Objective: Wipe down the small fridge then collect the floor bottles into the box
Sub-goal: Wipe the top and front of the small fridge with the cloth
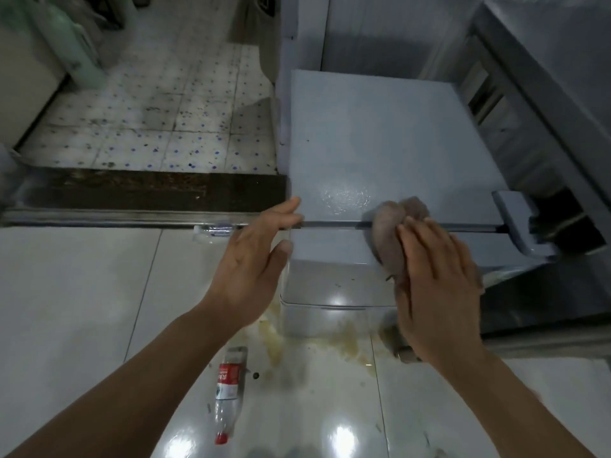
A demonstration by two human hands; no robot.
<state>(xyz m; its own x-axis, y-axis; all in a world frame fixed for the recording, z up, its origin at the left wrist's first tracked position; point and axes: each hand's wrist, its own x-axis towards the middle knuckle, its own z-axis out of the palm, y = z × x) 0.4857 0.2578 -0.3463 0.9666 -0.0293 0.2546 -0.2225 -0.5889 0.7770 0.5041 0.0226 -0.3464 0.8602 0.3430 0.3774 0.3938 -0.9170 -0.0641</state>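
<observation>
Plastic bottles: 2, bottle (227, 395) and clear bottle (211, 230); 1 cloth (390, 239).

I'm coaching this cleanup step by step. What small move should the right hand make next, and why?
Probably sweep the cloth forward across the fridge top. The right hand presses it only at the near front edge, beside a wet patch; the far surface looks unwiped.

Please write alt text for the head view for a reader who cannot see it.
A right hand presses a cloth on the small fridge top's front edge, while the open left hand rests at its left corner. An empty bottle lies on the tiled floor below.
</observation>
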